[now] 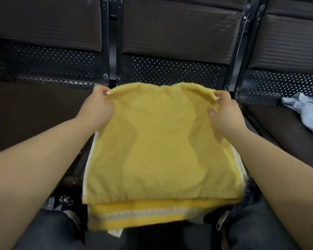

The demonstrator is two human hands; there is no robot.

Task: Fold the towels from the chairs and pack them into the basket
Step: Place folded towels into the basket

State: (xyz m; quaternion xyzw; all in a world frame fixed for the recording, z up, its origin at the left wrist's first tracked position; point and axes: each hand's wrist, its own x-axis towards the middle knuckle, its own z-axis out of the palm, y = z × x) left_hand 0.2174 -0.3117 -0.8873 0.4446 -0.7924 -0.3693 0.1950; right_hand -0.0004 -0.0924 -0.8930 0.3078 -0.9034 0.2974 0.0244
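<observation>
A row of dark chairs [173, 33] fills the view; a crumpled blue towel [307, 112] waits on the right-hand seat. The yellow towel [157, 141] lies partly folded across the person's lap, far edge lifted. The left hand [96, 105] and right hand [226, 112] each pinch one far corner, grip pressed together on the cloth. To fold cleanly, both corners should travel level and land square on the near striped edge. No basket shows.

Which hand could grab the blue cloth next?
The right hand, probably. The blue cloth lies on the seat on its side. The left hand grips the yellow towel's far corner.
</observation>
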